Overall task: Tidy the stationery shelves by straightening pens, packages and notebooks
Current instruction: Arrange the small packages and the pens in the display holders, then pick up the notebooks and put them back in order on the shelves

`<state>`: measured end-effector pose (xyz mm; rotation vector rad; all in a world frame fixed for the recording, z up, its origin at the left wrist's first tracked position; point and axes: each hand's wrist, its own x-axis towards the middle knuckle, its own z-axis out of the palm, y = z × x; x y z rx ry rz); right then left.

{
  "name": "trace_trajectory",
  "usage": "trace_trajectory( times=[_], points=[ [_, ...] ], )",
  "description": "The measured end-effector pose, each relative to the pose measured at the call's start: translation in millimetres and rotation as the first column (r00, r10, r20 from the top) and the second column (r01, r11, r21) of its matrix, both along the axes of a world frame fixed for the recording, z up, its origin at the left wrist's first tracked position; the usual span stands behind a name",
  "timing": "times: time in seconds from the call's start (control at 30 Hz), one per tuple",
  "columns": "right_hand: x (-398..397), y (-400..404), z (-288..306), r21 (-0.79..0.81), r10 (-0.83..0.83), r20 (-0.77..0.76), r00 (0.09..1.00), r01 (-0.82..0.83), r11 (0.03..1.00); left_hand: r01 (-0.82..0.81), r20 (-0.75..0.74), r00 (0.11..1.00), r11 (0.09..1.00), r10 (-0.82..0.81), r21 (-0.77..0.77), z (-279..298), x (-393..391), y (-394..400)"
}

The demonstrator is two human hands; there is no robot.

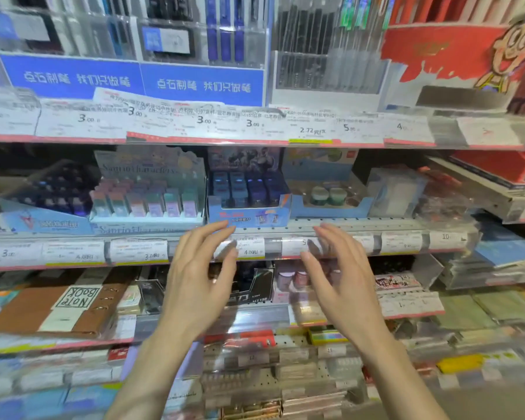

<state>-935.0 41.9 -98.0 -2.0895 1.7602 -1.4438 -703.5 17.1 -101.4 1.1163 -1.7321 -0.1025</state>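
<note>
My left hand (199,274) and my right hand (338,274) hover in front of the middle shelf edge (331,224), palms facing each other, fingers spread, holding nothing. Just above and between them stands a blue display box (249,212) of small blue and purple items. My left fingertips are close to its lower front edge; I cannot tell if they touch. A pastel display box (147,195) stands to its left and a box with green tape rolls (328,197) to its right.
Pen racks (322,56) with blue signs (134,78) fill the top shelf. A brown notebook (52,307) lies lower left. Stacked notebooks (503,189) sit on the right. Price labels (249,248) line the shelf edges. Packaged goods fill the lower shelves.
</note>
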Motion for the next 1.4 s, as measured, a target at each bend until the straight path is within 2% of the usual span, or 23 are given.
trace_trajectory(
  times=[0.1, 0.2, 0.3, 0.37, 0.53, 0.77, 0.9, 1.0, 1.27, 1.4],
  points=[
    [8.9, 29.5, -43.8, 0.137, -0.034, 0.115, 0.993, 0.018, 0.99, 0.023, -0.094, 0.996, 0.979, -0.004, 0.203, -38.0, 7.4, 20.8],
    [16.9, 52.7, -96.2, 0.281, -0.037, 0.087, 0.996, 0.011, 0.96, 0.031, -0.103, 0.995, 0.952, 0.001, 0.306, -84.5, 13.0, 38.2],
    [18.2, 72.3, -137.1, 0.473, -0.079, 0.118, 0.99, 0.014, 0.881, 0.038, -0.15, 0.988, 0.871, 0.041, 0.49, -122.7, 15.7, 58.0],
    [18.4, 83.2, -151.3, 0.531, -0.101, 0.118, 0.988, 0.023, 0.847, 0.048, -0.144, 0.988, 0.803, 0.047, 0.594, -140.5, 15.5, 71.6],
    [16.8, 87.9, -169.6, 0.583, -0.098, 0.12, 0.988, 0.01, 0.812, -0.029, -0.09, 0.987, 0.706, 0.131, 0.708, -165.7, 20.1, 89.8],
    [37.0, 76.8, -181.9, 0.587, -0.036, 0.254, 0.967, -0.125, 0.8, -0.139, 0.04, 0.985, 0.651, 0.165, 0.746, -155.9, 50.6, 103.2],
    [64.1, 77.3, -184.2, 0.617, 0.005, 0.284, 0.959, -0.187, 0.764, -0.179, 0.025, 0.972, 0.663, 0.235, 0.727, -153.1, 78.3, 107.5],
    [83.8, 70.2, -184.0, 0.632, 0.039, 0.275, 0.961, -0.211, 0.746, -0.151, -0.015, 0.97, 0.648, 0.243, 0.746, -153.5, 100.1, 105.6],
    [176.7, 54.5, -171.5, 0.596, 0.02, 0.169, 0.985, -0.119, 0.794, -0.105, -0.095, 0.968, 0.722, 0.231, 0.684, -152.5, 198.7, 88.6],
    [241.0, 52.2, -154.9, 0.599, -0.012, 0.137, 0.991, -0.073, 0.797, -0.044, -0.117, 0.975, 0.678, 0.191, 0.734, -143.9, 269.3, 73.6]
  ],
)
